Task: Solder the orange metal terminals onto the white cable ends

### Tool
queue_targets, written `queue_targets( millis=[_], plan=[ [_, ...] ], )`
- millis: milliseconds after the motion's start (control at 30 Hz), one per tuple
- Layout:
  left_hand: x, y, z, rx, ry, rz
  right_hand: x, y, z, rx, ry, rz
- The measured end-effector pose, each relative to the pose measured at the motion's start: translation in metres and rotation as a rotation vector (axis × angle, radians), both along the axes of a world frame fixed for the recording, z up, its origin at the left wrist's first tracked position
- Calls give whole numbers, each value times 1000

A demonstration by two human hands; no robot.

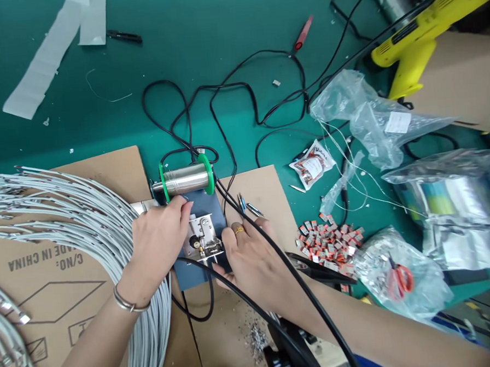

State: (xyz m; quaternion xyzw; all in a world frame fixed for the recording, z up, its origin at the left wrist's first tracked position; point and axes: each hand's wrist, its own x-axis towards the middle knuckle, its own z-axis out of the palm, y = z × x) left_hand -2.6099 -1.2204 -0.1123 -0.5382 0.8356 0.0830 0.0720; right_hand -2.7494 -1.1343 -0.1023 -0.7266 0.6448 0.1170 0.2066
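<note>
A small metal device [204,235] stands on a dark blue base [186,277] at the centre. Behind it lies a spool of silvery wire [187,181] with green flanges. My left hand [161,231] is closed at the device's upper left, just in front of the spool; what its fingers hold, if anything, is hidden. At the right side of the device my right hand [249,254] has its fingers curled in by the lower edge; whatever is between them cannot be made out. A thick bundle of grey-white cables [103,224] passes beneath my left wrist.
Black cords [248,87] loop across the green table and over my right forearm. Right of the device lie a pile of small orange-and-silver connectors [330,242], plastic bags, red scissors [400,279] and a yellow heat gun [418,37]. Cardboard [62,302] lies at left.
</note>
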Motion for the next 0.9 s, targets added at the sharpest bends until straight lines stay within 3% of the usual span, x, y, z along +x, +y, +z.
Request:
queue_targets(
  millis=[333, 500, 600, 700, 767, 900],
  plan=[
    [0, -1, 2, 27, 6, -5, -9, 7, -3, -59, 23, 39],
    [1, -2, 1, 43, 13, 7, -41, 26, 21, -137, -144, 36],
    [1, -3, 3, 45, 12, 12, -72, 45, 44, -114, -257, -134],
    [2, -8, 6, 41, 1, -4, -116, 76, 56, -108, -173, -505],
    [2, -10, 6, 51, 11, -41, -150, 101, 54, -9, 116, -862],
    [5, -11, 5, 15, 54, -66, -212, 141, 20, 92, 367, -1117]
  ],
)
